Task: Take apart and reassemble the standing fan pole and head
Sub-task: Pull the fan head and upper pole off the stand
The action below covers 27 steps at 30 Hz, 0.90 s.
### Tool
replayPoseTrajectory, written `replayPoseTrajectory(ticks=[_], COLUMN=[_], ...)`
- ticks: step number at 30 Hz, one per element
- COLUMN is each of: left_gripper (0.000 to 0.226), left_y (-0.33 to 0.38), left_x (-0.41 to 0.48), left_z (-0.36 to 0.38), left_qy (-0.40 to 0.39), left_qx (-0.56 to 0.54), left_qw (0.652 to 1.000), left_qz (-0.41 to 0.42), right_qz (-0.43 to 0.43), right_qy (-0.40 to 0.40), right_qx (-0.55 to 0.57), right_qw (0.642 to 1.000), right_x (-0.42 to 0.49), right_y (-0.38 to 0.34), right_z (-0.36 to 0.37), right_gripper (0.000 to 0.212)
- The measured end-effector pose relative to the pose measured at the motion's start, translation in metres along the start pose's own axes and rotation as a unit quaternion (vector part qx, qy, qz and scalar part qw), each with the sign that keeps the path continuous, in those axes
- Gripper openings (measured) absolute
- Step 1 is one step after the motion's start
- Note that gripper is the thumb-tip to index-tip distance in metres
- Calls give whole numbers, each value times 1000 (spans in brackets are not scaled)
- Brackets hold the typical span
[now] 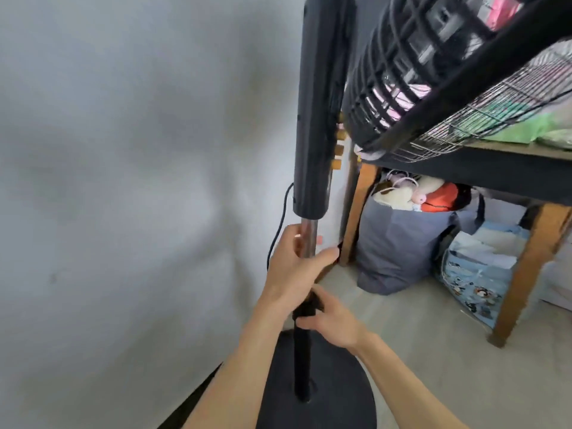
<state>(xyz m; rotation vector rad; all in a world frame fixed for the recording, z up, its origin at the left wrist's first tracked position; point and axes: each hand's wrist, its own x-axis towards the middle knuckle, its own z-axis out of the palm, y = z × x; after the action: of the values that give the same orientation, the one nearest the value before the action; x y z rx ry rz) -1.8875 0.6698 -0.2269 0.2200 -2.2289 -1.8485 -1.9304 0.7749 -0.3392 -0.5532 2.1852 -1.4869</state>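
at the bottom of the view, the round black base (340, 400) of the standing fan sits on the pale floor (418, 351), with the black lower pole (301, 370) rising from its middle. the right hand (332, 322) comes in from the right and curls its fingers and thumb around the black collar (305, 309) at the top of that lower pole. just above it, the left hand (297, 267) wraps the chrome inner tube (309, 235), fingers round the far side and thumb stretched across the front. the two hands are almost touching, one over the other.

above the left hand the chrome tube enters a thick black column (315, 119), which runs up out of the picture. a black cord (278, 224) hangs down behind the column, along the grey wall (123, 150) that fills the left side. the fan head (418, 72), a black grille tilted toward the camera, hangs at the upper right and hides much of what lies behind it.

close on the right stands a wooden-legged frame (526, 274) with a dark rail, its near leg just beside the pole. wire mesh (495, 103) and something green lie on top. under the frame a grey bag (399, 246) holds a soft toy (399, 193), and a blue patterned bag (476, 280) leans beside it, farther right.
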Motion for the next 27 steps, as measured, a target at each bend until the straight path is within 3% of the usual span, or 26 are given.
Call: replayPoseTrajectory(ticks=[3, 5, 9, 12, 16, 19, 23, 27], left_gripper=[26, 34, 32, 28, 25, 23, 25, 48], left_y=[27, 36, 40, 40, 38, 39, 42, 15], left_x=[19, 30, 35, 38, 41, 41, 39, 18], left_z=[16, 21, 28, 29, 27, 27, 27, 26], left_qy=[46, 79, 93, 115, 137, 143, 141, 91], left_qx=[-5, -11, -16, -18, -28, -18, 10, 26], left_qw=[999, 997, 995, 993, 989, 989, 989, 995], left_qz=[-2, -6, -26, -36, -44, -45, -43, 33], right_qz=[-15, -15, -14, -29, -47, -43, -53, -34], right_qy=[18, 38, 84, 61, 116, 143, 96, 99], right_qx=[-10, -5, -12, 1, -29, -25, -1, -5], right_qw=[1000, 999, 996, 998, 992, 988, 994, 994], right_x=[-2, -3, -5, -9, -11, -9, -3, 2], right_y=[6, 8, 8, 9, 9, 9, 11, 15], right_z=[-2, -2, 3, 3, 2, 10, 15, 6], right_gripper=[51, 46, 53, 63, 53, 54, 53, 52])
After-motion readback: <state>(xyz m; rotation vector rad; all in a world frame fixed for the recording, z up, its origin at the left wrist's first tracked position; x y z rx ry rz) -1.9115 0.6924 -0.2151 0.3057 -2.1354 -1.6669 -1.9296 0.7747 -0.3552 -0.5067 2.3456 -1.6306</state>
